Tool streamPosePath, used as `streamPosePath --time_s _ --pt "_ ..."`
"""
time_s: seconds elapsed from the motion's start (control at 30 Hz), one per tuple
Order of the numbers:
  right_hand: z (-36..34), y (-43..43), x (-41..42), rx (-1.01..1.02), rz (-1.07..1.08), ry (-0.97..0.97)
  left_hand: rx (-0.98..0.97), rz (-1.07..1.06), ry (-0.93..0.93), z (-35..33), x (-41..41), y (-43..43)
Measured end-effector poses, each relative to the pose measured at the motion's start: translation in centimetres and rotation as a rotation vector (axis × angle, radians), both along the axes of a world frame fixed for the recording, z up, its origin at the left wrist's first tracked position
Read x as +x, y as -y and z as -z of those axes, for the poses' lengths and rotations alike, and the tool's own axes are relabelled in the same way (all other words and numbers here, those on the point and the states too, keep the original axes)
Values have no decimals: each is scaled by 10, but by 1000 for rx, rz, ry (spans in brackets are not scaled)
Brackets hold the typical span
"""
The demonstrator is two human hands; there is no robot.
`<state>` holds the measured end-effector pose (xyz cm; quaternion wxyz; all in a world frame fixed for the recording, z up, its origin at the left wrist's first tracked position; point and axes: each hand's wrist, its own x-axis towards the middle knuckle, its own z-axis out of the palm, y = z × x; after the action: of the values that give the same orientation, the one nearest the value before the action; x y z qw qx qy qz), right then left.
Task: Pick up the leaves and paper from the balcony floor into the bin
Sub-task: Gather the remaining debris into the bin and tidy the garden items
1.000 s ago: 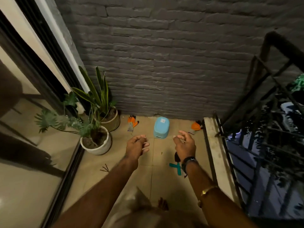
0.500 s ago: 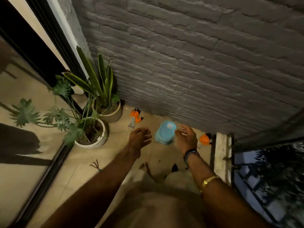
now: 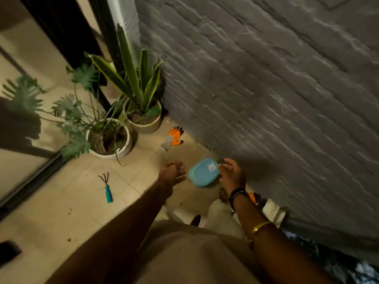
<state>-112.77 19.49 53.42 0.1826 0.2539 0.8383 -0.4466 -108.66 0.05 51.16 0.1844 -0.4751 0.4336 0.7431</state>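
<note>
Far left of the left grip (image 3: 172, 173), a glass sliding door (image 3: 24, 128) mirrors the foliage. Well left of that grip and farther from the person, a white round ceramic pot with a split-leaf plant (image 3: 108, 140) stands on the beige tiled balcony floor (image 3: 61, 212). Touching it behind is a beige ribbed pot holding a tall striped sword-leaf plant (image 3: 143, 119). Left of the left grip and slightly nearer the person, a small three-pronged hand rake with a teal handle (image 3: 106, 187) lies flat. Just beyond the left grip lies a pair of orange-and-grey work gloves (image 3: 173, 137). The left grip is narrow, fingers curled in; the blur hides whether it holds anything. Between the two grips sits the light blue rounded plastic bin (image 3: 203, 173), white label on top, its edge at the fingertips of the right grip (image 3: 231, 175), which is wide, fingers loosely spread. A black wristband (image 3: 235, 194) and a gold bangle (image 3: 260, 226) ring that arm. Right of it rises a grey painted brick wall (image 3: 266, 99)
</note>
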Motion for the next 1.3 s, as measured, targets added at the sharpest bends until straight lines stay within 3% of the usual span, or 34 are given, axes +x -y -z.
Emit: streamPosePath --time_s 0.3,0.67,0.9,1.1,1.3 --pt "130 -49 -88 5 -193 210 -20 -268 169 110 -33 -77" --pt "406 -122 -118 164 -466 388 -7 -250 388 368 -51 -158" --pt "548 -169 -153 215 -510 354 -22 -80 349 492 -73 -177" --pt "558 -157 -169 146 -462 399 49 -157 333 517 -78 -188" --pt "489 -128 -157 100 -358 293 -6 -201 294 445 -66 -164"
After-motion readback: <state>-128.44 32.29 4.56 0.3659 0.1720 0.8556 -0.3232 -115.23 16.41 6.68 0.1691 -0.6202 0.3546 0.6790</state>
